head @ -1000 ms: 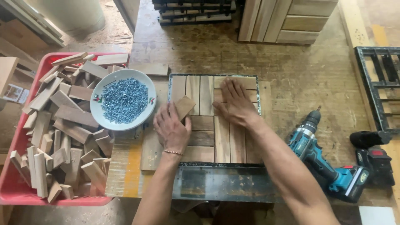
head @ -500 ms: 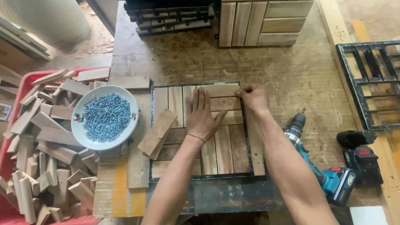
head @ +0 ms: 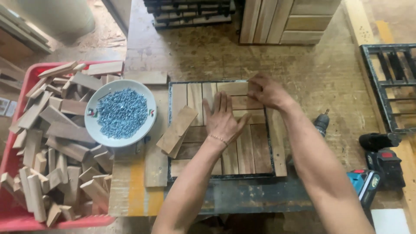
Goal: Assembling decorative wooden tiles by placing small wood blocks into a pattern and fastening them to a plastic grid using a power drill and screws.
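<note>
I see the wooden tile panel [head: 225,130] lying flat in a dark metal frame [head: 168,130] at the middle of the surface [head: 208,52], its slats laid in blocks that alternate between upright and crosswise. My left hand [head: 223,119] rests palm down on the middle of the panel, fingers spread apart and pointing to twelve o'clock, clamped on nothing, only pressing. My right hand [head: 266,91] sits at about one o'clock from the left one, on the panel's upper right block, where the slats run with their long axis from nine to three o'clock. Its fingers are curled together over the slat ends near the frame's top edge; I cannot tell whether they pinch a slat or merely push it. The right hand is the nearer one to that corner.

At nine o'clock from my left hand, a loose wood slat [head: 177,131] lies tilted across the panel's left edge, its long axis running from seven to one o'clock, close to the left hand but apart from it. Farther out at nine o'clock stands a white bowl of screws [head: 121,112], and beyond it a red crate [head: 19,86] heaped with short wood offcuts. At four o'clock, near my right forearm, lies a cordless drill [head: 362,184].
</note>
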